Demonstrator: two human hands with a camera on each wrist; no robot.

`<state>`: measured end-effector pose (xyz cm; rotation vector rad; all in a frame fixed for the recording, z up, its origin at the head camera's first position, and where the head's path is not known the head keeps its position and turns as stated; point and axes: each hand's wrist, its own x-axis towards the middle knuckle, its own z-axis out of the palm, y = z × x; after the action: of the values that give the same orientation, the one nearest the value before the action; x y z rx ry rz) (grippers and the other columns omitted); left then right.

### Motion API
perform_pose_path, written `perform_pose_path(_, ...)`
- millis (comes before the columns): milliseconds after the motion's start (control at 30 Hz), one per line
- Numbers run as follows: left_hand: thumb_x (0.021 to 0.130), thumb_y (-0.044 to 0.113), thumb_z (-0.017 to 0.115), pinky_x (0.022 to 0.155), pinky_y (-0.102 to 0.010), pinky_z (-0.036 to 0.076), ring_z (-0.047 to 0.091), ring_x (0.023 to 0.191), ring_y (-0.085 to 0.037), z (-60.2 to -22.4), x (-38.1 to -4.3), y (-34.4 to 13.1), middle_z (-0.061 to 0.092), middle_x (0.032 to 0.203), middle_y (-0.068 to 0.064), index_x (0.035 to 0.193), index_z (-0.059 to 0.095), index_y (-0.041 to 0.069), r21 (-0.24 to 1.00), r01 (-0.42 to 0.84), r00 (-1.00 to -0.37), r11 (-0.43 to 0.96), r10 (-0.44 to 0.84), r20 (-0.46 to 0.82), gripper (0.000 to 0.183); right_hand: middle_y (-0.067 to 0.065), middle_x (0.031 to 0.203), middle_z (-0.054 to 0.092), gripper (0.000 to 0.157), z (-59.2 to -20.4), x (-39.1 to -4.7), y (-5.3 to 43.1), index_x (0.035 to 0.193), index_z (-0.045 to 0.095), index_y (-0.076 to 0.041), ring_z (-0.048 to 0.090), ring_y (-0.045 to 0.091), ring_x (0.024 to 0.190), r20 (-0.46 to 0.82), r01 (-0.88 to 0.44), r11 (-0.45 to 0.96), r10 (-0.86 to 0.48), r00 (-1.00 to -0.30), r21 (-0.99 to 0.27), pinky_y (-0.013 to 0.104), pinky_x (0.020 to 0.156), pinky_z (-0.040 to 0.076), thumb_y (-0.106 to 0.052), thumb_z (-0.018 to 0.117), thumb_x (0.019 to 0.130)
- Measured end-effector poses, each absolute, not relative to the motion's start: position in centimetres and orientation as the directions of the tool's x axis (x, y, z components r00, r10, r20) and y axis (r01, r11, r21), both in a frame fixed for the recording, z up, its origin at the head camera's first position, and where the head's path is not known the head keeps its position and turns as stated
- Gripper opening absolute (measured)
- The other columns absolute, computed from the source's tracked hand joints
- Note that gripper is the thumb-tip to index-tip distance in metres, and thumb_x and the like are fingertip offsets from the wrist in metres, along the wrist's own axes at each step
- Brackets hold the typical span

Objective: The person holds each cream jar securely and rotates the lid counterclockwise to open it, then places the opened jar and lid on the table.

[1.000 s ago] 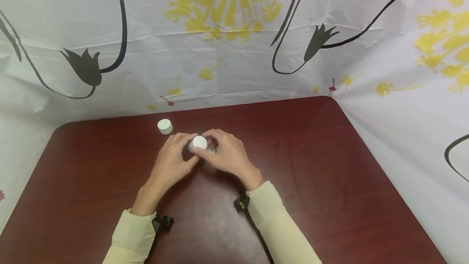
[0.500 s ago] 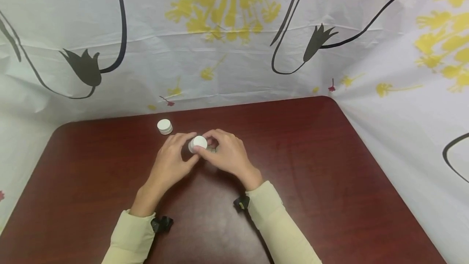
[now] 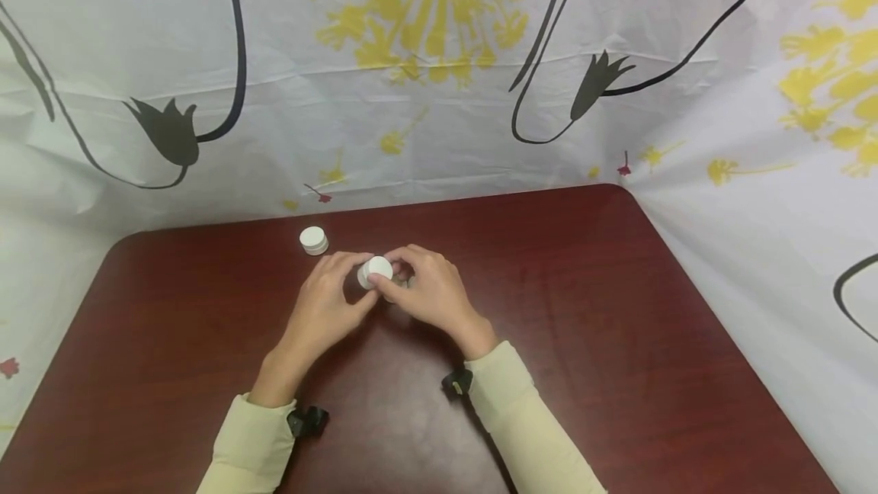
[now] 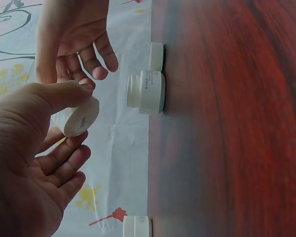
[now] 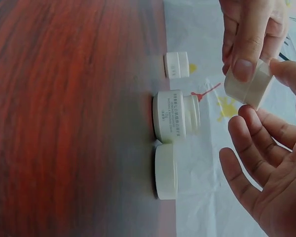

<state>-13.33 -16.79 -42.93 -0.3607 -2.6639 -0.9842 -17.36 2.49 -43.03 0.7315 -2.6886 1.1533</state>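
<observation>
A small white cream jar is held off the table between both hands. My left hand grips its base between thumb and fingers; the base's printed underside faces the left wrist camera. My right hand pinches the white lid at the top with thumb and index finger, its other fingers loosely spread. Beyond the hands, a second white jar stands uncovered on the table, its threaded neck bare. A loose white lid lies beside it. In the head view the right hand mostly hides these two.
A third white jar, with its lid on, stands near the back left of the dark red table. White patterned cloth hangs behind the table and along its sides.
The head view has shifted slightly. Both hands keep their hold on the jar and lid at nearly the same spot; a little more of the jar's side shows.
</observation>
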Motion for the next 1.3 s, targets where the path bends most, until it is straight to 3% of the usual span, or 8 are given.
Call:
perform_pose_path(733,0.085,0.016,0.086,0.104,-0.055,0.052,0.063,0.121,-0.033,-43.21,-13.38,-17.04,0.071,0.127,-0.012,0.131,0.071,0.006,0.631,0.305,-0.944,0.713,0.141,0.297,0.05,-0.002,0.096,0.067,0.035,-42.73,-17.11,2.48,0.123,0.074,-0.017,0.064,0.011,0.083,0.268,-0.506,0.591,-0.446,-0.854,-0.628,0.027,0.068,0.05,-0.032,0.076,0.091)
perform_pose_path(967,0.084,0.016,0.087,0.105,-0.056,0.052,0.062,0.123,-0.034,-43.09,-13.41,-17.27,0.07,0.128,-0.013,0.132,0.07,0.006,0.623,0.298,-0.947,0.724,0.143,0.288,0.051,-0.001,0.104,0.071,0.051,-42.9,-17.04,2.41,0.135,0.07,-0.015,0.068,0.014,0.09,0.273,-0.505,0.622,-0.435,-0.858,-0.598,0.033,0.074,0.055,-0.043,0.076,0.093)
perform_pose_path(1133,0.084,0.016,0.087,0.105,-0.055,0.052,0.063,0.122,-0.033,-43.06,-13.35,-17.27,0.07,0.128,-0.012,0.131,0.071,0.007,0.623,0.303,-0.945,0.721,0.146,0.291,0.051,-0.008,0.099,0.069,0.046,-42.83,-16.85,2.24,0.124,0.072,-0.023,0.064,0.008,0.088,0.262,-0.463,0.642,-0.388,-0.884,-0.611,0.031,0.073,0.053,-0.058,0.074,0.093)
perform_pose_path(1300,0.084,0.017,0.087,0.103,-0.054,0.052,0.063,0.12,-0.032,-43.01,-13.36,-17.17,0.071,0.126,-0.01,0.13,0.071,0.007,0.618,0.32,-0.939,0.718,0.155,0.307,0.049,-0.01,0.087,0.065,0.034,-42.71,-16.89,2.12,0.111,0.075,-0.025,0.059,0.005,0.079,0.271,-0.456,0.645,-0.371,-0.888,-0.614,0.027,0.066,0.049,-0.053,0.075,0.093)
